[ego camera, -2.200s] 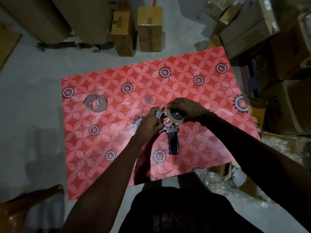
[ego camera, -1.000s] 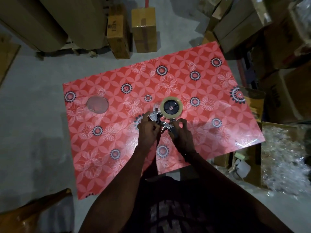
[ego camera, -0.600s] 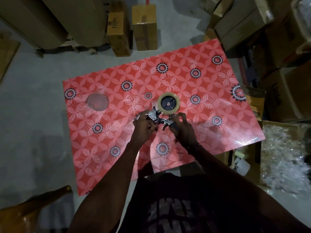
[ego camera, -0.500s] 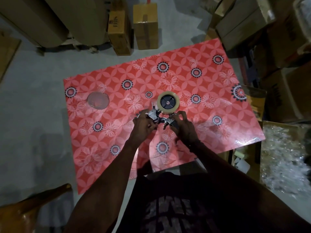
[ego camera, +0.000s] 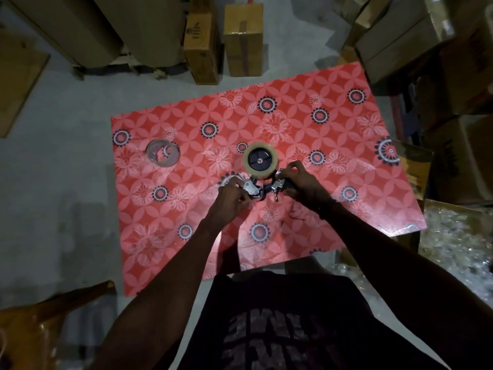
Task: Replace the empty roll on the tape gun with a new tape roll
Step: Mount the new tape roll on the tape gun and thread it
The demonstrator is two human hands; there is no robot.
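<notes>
The tape gun (ego camera: 262, 186) is held over the middle of the red flowered table (ego camera: 346, 129), with a new clear tape roll (ego camera: 260, 161) seated on its black hub at the far end. My left hand (ego camera: 232, 194) grips the metal front part of the gun. My right hand (ego camera: 301, 182) grips the right side, where the handle is hidden under the fingers. The empty roll (ego camera: 162, 152), a thin cardboard ring, lies flat on the table at the far left, away from both hands.
Cardboard boxes (ego camera: 242, 36) stand on the floor beyond the table and are stacked high along the right side (ego camera: 405, 36). A box of clear plastic wrap (ego camera: 458, 236) sits at the right. A brown wooden piece (ego camera: 40, 316) is at the lower left.
My right hand left the top of the tape roll and came down to the gun's handle side. The gun turned so the roll points away from me. The empty roll stayed put.
</notes>
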